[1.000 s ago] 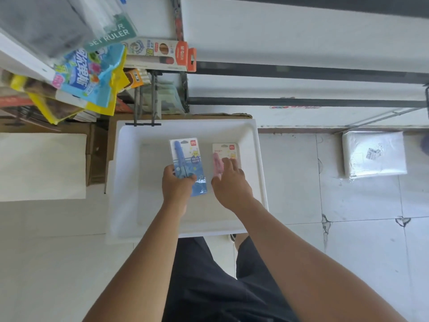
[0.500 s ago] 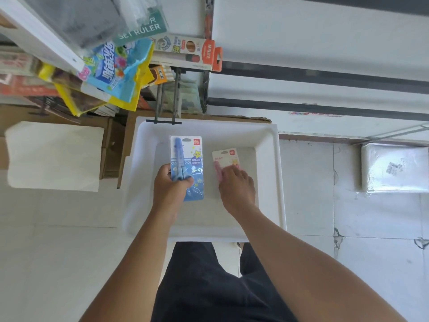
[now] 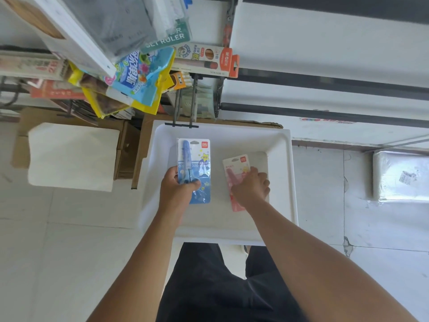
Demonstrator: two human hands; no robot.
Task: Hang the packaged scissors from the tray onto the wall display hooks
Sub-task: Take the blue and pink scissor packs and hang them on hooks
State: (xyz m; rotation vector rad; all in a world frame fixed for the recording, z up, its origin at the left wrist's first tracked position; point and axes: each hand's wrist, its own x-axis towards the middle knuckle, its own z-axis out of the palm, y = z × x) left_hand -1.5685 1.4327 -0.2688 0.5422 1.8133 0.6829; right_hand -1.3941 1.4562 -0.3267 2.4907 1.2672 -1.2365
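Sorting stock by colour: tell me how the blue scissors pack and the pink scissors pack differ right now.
The blue scissors pack is gripped in the left hand; the pink scissors pack lies on the tray floor under the right hand. Blue looks longer and straighter; pink is tilted. Both carry a red brand tag on top.

Two flat scissors packs sit in the white plastic tray (image 3: 282, 182): the blue pack (image 3: 197, 159) left, the pink pack (image 3: 234, 166) right.

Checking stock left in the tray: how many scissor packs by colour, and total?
Blue scissors pack: 1, held by the left hand
Pink scissors pack: 1, under the right hand
Total: 2, both over the white tray
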